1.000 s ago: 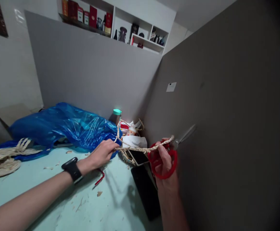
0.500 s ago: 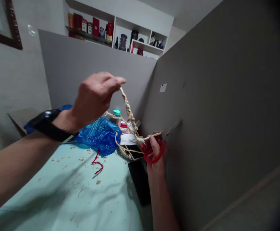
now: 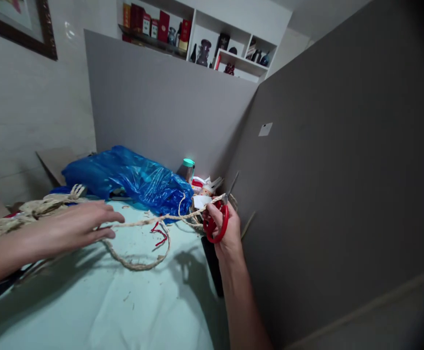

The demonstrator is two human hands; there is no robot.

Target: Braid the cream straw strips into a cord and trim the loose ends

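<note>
My right hand (image 3: 224, 223) is closed around the red handles of a pair of scissors (image 3: 223, 228), whose blades point up and away. Its thumb and fingers also pinch one end of a braided straw rope (image 3: 161, 218). From there the rope runs almost straight to my left hand (image 3: 84, 223), passing between its thumb and outstretched fingers, which hold it loosely. Another length of the rope hangs in a loop below, over the table. Beside my left wrist lies a bundle of pale straw strands (image 3: 47, 206).
A blue plastic bag (image 3: 135, 177) lies at the back of the pale green tabletop (image 3: 124, 311). Near it are a red twisted cord (image 3: 159, 234), a jar with a turquoise lid (image 3: 188, 163) and a dark flat object (image 3: 212, 265). Grey partitions (image 3: 168, 102) stand behind and at right.
My left hand has come down and to the left from its raised place, drawing the rope out nearly level. My right hand keeps the scissors and the rope end. The view has shifted slightly.
</note>
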